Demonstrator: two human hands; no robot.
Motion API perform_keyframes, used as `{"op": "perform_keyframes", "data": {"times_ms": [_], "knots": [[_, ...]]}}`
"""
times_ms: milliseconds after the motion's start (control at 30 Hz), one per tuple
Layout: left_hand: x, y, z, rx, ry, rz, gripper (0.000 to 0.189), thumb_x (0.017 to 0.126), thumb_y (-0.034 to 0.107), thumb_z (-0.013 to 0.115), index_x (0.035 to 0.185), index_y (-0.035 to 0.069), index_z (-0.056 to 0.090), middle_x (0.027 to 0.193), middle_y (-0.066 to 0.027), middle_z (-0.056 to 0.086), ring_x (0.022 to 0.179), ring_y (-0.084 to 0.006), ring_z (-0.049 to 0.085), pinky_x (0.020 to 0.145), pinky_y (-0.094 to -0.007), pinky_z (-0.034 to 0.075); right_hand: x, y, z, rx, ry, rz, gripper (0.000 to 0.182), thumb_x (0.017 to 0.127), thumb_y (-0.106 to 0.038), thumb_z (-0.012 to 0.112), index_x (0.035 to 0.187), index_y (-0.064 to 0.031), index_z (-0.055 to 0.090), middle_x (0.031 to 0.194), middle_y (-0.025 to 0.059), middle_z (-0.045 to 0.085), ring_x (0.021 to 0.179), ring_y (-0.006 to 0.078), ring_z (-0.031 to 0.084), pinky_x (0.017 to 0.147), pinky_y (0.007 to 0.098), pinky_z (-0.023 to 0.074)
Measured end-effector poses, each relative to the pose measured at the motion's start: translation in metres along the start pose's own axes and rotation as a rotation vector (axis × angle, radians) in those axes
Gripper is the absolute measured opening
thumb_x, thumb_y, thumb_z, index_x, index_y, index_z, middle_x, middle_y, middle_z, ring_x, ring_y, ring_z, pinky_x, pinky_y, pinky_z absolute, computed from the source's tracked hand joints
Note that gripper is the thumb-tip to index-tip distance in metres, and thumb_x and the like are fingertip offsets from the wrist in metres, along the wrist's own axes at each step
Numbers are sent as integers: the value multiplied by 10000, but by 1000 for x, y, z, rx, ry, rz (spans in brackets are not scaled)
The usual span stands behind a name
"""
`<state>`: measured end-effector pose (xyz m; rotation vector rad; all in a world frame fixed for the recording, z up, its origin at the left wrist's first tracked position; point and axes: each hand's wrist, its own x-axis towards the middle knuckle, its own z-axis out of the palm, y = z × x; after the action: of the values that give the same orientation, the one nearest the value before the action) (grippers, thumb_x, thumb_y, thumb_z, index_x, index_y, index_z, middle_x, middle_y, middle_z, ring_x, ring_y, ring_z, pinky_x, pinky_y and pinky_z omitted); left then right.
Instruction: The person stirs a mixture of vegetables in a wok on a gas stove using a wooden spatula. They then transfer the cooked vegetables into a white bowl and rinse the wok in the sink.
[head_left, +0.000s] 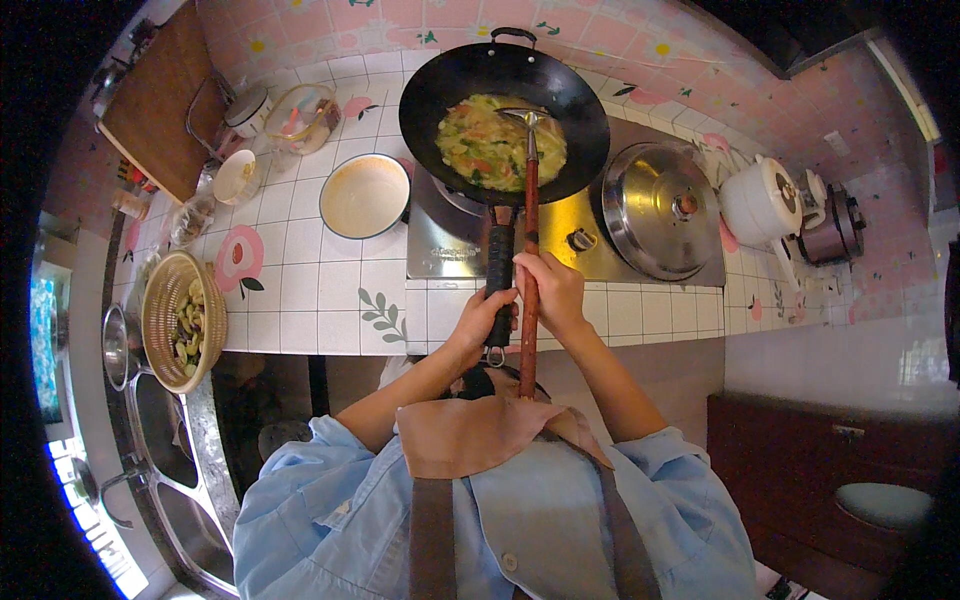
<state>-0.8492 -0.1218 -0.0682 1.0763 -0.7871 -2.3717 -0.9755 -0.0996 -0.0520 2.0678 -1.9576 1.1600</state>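
Observation:
My left hand (480, 319) grips the black wrapped handle (500, 255) of a dark wok (427, 97) on the stove. In my right hand (553, 292) is the long wooden handle of a wok spatula (532, 187). Its metal head rests at the far right part of the food, partly sunk in it. The wok holds a wet, yellowish-green mix of vegetables (487, 146) with orange-red pieces and dark green bits. Both hands are close together in front of the stove's near edge, the spatula shaft just right of the wok handle.
A domed steel lid (645, 210) covers the right side of the stainless gas stove (450, 259). Left of the wok stands a white enamel pot (364, 199). A basket of cut vegetables (154, 322) sits beside the sink (161, 442). White and dark appliances (761, 201) stand far right.

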Motion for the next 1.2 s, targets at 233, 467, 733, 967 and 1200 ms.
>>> {"op": "perform_keyframes", "data": {"times_ms": [233,467,733,967,1200], "knots": [[0,0,-1,6,-22,0,187,727,201,494,813,47,433,647,-32,475,523,-109,465,472,-214,389,1,-1,0,20,13,-3,181,595,-46,578,767,-88,541,583,79,506,497,228,519,432,282,406],[2,-2,-2,-3,-9,0,189,724,208,495,806,50,431,646,-32,477,514,-110,468,453,-213,384,0,0,0,16,-5,5,172,602,-52,575,767,-88,540,586,81,506,492,232,517,429,286,405],[0,-1,-1,5,-8,8,186,725,208,495,798,49,432,641,-31,473,511,-108,467,449,-212,380,1,-2,-2,39,-14,14,168,608,-57,572,770,-85,540,598,87,514,509,237,523,442,287,411],[-1,1,0,13,-13,7,179,728,202,493,796,47,435,640,-33,471,517,-110,465,461,-213,384,-1,1,1,23,6,2,158,608,-55,572,761,-80,543,586,87,509,504,236,521,437,289,408],[-1,1,1,5,-5,13,180,728,199,491,801,45,436,641,-33,471,519,-110,464,467,-215,387,1,-2,-1,33,-5,20,161,606,-55,573,762,-81,543,586,87,510,501,236,521,437,290,409]]}}
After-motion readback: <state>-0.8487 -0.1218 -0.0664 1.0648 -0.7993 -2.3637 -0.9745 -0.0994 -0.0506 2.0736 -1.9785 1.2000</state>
